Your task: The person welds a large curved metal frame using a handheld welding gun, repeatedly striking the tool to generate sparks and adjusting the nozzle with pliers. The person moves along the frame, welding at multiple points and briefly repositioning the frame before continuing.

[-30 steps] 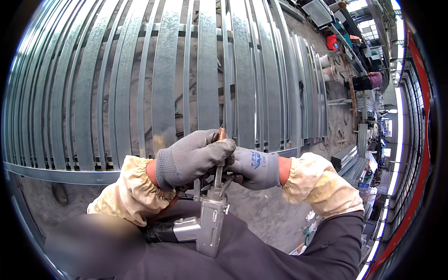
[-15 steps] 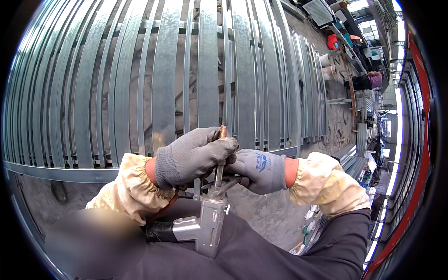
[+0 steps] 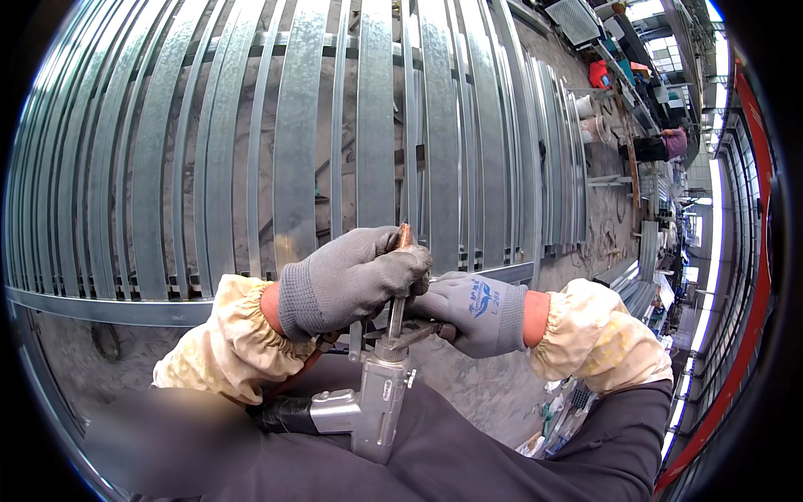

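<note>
A silver pistol-shaped welding gun (image 3: 381, 410) leans against my dark clothing with its barrel pointing away from me. My left hand (image 3: 355, 272), in a grey glove, is closed round the upper barrel near the copper-coloured tip (image 3: 406, 236), which sticks out above the fingers. In the same kind of glove, my right hand (image 3: 473, 309) is closed on what looks like pliers (image 3: 414, 336). Their metal jaws lie across the barrel just above the knurled collar; the handles are mostly hidden by the hand. Both hands are close together.
Long galvanized metal bars (image 3: 293, 151) lie side by side on a frame (image 3: 150, 314) in front of me. Farther right are pale buckets (image 3: 595, 130), a red object (image 3: 599, 74) and a person (image 3: 665, 144) in a purple top. A black grip or hose (image 3: 284, 414) joins the gun.
My right hand has moved slightly right and down and turned a little, with the pliers' visible part shifting along. My left hand stays round the barrel, nearly in place.
</note>
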Motion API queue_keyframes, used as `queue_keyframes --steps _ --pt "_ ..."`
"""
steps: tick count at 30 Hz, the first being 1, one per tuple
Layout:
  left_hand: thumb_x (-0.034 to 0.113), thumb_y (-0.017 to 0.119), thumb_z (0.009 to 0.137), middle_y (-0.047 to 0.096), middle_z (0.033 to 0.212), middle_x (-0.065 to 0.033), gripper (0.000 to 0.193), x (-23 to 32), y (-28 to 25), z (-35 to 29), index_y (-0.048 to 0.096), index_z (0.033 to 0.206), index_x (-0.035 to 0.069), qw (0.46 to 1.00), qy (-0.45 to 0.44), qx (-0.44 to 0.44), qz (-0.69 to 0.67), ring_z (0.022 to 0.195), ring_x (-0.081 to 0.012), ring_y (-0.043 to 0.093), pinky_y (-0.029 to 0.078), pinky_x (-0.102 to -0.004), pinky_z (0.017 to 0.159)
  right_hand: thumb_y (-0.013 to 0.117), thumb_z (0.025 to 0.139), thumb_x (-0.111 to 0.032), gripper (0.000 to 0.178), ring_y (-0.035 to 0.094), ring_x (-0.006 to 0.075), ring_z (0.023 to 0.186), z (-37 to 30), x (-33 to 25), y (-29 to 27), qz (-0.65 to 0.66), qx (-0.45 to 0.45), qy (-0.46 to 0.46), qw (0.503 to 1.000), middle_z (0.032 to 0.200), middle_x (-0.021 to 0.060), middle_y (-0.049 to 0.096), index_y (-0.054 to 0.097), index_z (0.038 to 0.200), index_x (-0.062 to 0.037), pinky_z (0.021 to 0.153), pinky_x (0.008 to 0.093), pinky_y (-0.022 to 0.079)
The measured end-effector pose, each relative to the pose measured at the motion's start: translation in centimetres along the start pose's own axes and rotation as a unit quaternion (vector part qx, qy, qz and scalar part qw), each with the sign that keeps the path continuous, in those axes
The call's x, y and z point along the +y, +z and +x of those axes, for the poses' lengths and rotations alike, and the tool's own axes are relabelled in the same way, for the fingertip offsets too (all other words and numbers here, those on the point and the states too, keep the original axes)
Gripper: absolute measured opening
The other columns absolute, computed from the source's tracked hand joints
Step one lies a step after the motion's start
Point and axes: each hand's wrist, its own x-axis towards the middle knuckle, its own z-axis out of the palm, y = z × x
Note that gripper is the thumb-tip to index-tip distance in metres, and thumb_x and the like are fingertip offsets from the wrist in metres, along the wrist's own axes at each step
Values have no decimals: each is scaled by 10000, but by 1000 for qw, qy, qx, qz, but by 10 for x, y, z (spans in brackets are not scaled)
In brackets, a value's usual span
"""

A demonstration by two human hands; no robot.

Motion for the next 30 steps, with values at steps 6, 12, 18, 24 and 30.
queue_keyframes --steps 6,12,18,24,30 --pt "348 552 1036 604 833 7 332 -1 -1 0 610 961 30 1000 -1 7 12 735 -66 518 444 -243 665 540 872 -57 284 607 446 965 0 -6 -7 -5 -20 19 1000 987 214 610 528 1154 -24 844 517 482" --pt "360 546 1042 607 826 0 348 0 -2 0 614 961 28 999 -31 11 14 728 -69 525 449 -247 662 537 876 -53 276 607 448 962 -2 -8 -6 -11 -28 40 999 991 209 607 524 1152 -36 830 517 482" --pt "291 528 1040 589 872 -6 259 11 1 -2 589 953 56 999 -37 2 24 804 -99 538 472 -281 750 603 763 -6 555 606 417 938 -6 -2 0 -22 -21 36 999 985 188 613 502 1308 -42 829 496 493" --pt "288 528 1035 568 849 4 253 6 1 -1 580 932 62 1000 -14 -6 27 780 -93 512 461 -280 734 609 777 -1 545 610 418 942 -9 -3 2 -22 -22 40 999 988 188 624 498 1309 -37 832 497 491" --pt "294 532 1033 570 845 3 261 12 5 -6 583 919 64 998 -42 17 43 774 -93 510 456 -278 727 623 789 -15 522 617 406 918 -9 -7 3 -26 -16 44 999 954 175 633 517 1299 -43 817 487 492"
